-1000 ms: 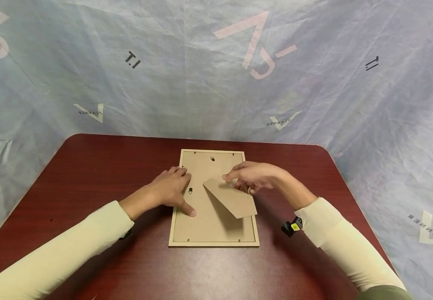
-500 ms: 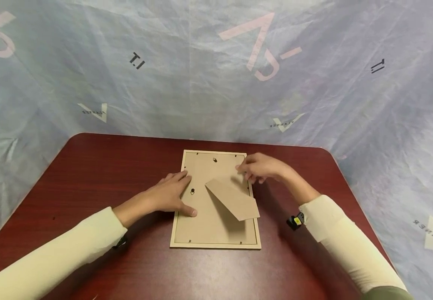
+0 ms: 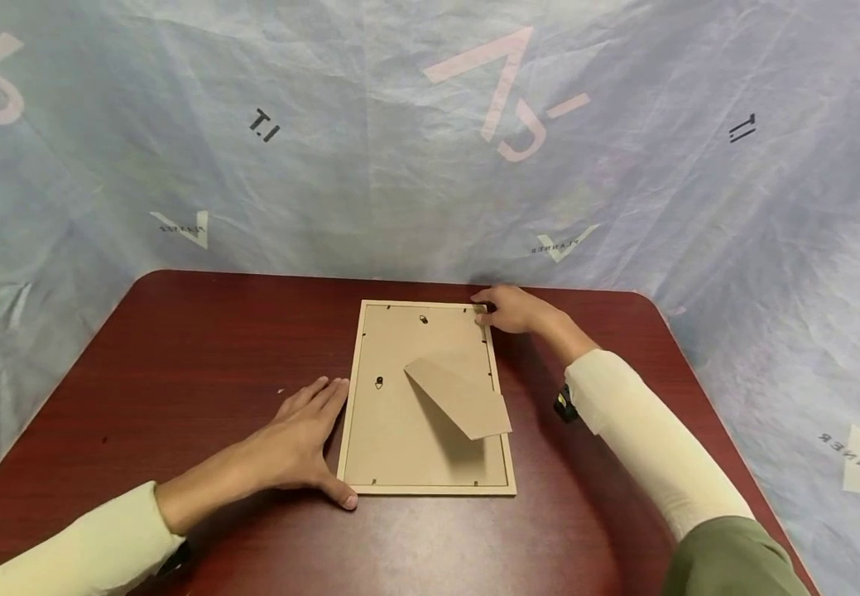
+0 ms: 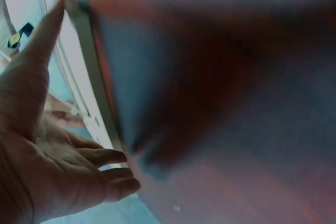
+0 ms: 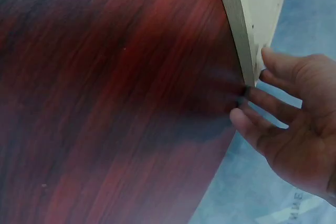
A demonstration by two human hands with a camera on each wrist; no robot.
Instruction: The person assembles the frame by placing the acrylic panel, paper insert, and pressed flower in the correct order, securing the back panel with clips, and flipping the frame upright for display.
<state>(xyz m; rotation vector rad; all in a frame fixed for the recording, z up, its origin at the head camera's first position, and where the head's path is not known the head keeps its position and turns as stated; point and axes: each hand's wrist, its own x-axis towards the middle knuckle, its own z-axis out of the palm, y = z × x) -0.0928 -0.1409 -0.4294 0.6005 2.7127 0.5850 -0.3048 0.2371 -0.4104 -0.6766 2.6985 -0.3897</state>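
A light wood picture frame (image 3: 418, 430) lies back side up on the table, its cardboard easel stand (image 3: 463, 397) tilted up from the backing. My left hand (image 3: 291, 439) is spread at the frame's lower left, fingers along the left side and thumb by the near corner. In the left wrist view, that hand (image 4: 58, 145) has its thumb and fingertips beside the frame's edge (image 4: 92, 72). At the far right corner, my right hand (image 3: 515, 310) reaches around the edge. The right wrist view shows the right hand (image 5: 304, 114) with loosely bent fingers at the corner of the frame (image 5: 236, 19).
The dark red wooden table (image 3: 213, 356) has rounded far corners. Grey-blue sheeting (image 3: 370, 165) with printed letters hangs behind and at both sides. A small dark device (image 3: 565, 406) sits at the right wrist.
My left hand has slid off the backing toward me, to the near left corner. My right hand has left the stand and moved to the far right corner. The frame lies about where it was.
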